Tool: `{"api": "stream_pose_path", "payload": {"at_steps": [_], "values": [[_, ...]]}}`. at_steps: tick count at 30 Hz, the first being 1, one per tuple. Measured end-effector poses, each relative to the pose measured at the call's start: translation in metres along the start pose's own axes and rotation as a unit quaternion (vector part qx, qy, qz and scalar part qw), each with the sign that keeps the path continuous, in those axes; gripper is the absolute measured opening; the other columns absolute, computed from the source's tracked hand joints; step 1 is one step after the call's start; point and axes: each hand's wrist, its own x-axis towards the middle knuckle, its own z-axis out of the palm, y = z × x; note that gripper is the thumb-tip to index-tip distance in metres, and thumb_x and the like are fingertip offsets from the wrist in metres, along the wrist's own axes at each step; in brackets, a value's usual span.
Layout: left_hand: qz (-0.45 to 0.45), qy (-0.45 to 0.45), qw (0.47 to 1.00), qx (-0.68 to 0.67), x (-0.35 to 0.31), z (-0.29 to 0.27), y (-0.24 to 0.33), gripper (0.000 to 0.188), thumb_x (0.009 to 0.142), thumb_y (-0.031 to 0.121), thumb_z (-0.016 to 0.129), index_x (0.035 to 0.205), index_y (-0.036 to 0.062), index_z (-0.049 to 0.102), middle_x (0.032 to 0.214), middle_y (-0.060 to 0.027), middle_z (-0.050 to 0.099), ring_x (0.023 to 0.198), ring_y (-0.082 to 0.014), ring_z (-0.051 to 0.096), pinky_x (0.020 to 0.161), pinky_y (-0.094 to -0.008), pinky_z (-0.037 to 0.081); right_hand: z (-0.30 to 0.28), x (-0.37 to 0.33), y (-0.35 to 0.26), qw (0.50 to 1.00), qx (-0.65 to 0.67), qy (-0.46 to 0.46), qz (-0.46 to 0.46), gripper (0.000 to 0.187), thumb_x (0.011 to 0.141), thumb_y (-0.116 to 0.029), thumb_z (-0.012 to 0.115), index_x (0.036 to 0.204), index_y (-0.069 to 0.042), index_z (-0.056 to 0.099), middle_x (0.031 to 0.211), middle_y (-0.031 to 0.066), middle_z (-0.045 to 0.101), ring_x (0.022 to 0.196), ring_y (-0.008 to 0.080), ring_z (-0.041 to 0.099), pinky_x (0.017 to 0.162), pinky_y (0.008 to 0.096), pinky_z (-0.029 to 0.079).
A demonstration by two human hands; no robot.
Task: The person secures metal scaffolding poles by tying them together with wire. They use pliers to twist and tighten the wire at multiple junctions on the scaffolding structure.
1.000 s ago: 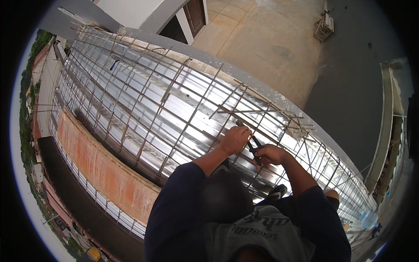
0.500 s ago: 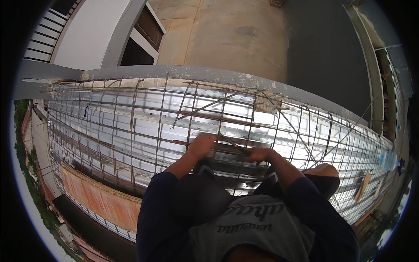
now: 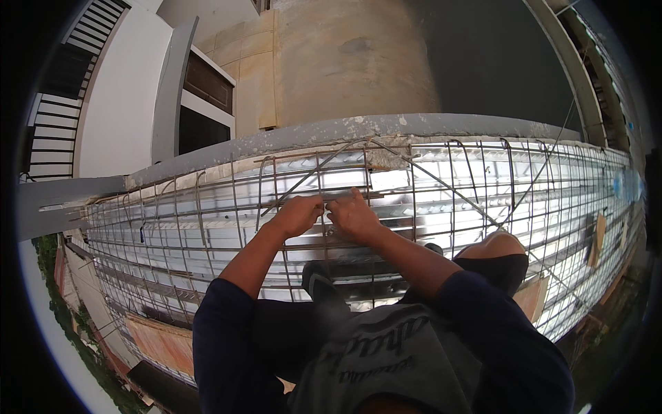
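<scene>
My left hand (image 3: 301, 215) and my right hand (image 3: 353, 217) meet fingertip to fingertip over a rebar grid (image 3: 238, 207), close to a crossing of the thin steel bars. Both are closed, their fingers bent in a pinch. Whatever they pinch is too small or hidden to make out. The dark-handled pincers seen earlier in my right hand do not show now. Beneath the grid lies shiny ribbed metal decking (image 3: 441, 200).
A grey concrete edge beam (image 3: 310, 132) runs along the far side. Loose diagonal bars (image 3: 458, 195) cross the grid at the right. A rust-stained board (image 3: 162, 339) lies at the near left, and a wooden piece (image 3: 598, 238) at the far right.
My hands have come together, farther from my body. The right hand has moved left and up, and the pincers have gone out of sight. The view has shifted.
</scene>
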Motion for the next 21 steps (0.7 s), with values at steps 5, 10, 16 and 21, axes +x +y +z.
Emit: {"api": "stream_pose_path", "payload": {"at_steps": [5,10,16,21], "values": [[0.118,0.061,0.977,0.167,0.023,-0.022,-0.008,0.015,0.085,0.018,0.054,0.086,0.0049,0.062,0.081,-0.0166,0.062,0.082,-0.0339,0.057,0.078,-0.0442,0.044,-0.01,0.01,0.014,0.987,0.125,0.006,0.098,0.02,0.088,-0.023,0.05,0.091,-0.007,0.062,0.089,0.0159,0.065,0.089,0.0347,0.061,0.075,0.0479,0.048],[0.035,0.056,0.994,0.083,0.024,-0.012,0.0,0.014,0.084,0.015,0.054,0.086,0.0023,0.062,0.087,-0.0158,0.061,0.088,-0.0339,0.055,0.08,-0.043,0.044,-0.013,0.005,0.039,0.967,0.214,0.006,0.138,0.023,0.087,-0.026,0.051,0.092,-0.008,0.065,0.094,0.0156,0.065,0.092,0.0348,0.061,0.081,0.0461,0.048],[-0.019,0.037,0.998,0.05,0.025,-0.002,0.007,0.017,0.088,0.019,0.054,0.09,0.0035,0.06,0.086,-0.0179,0.062,0.086,-0.0357,0.058,0.076,-0.0438,0.045,0.011,0.005,0.062,0.94,0.303,0.024,0.156,0.027,0.083,-0.03,0.056,0.094,-0.009,0.07,0.097,0.0142,0.066,0.094,0.033,0.062,0.085,0.0422,0.047],[-0.051,0.073,0.993,0.075,0.038,0.011,0.0,0.016,0.087,0.02,0.055,0.092,0.0066,0.062,0.078,-0.0184,0.063,0.074,-0.0365,0.061,0.068,-0.0438,0.046,0.024,0.007,0.072,0.937,0.318,0.031,0.14,0.025,0.082,-0.029,0.057,0.091,-0.009,0.07,0.088,0.0149,0.066,0.089,0.033,0.062,0.082,0.042,0.048]]}}
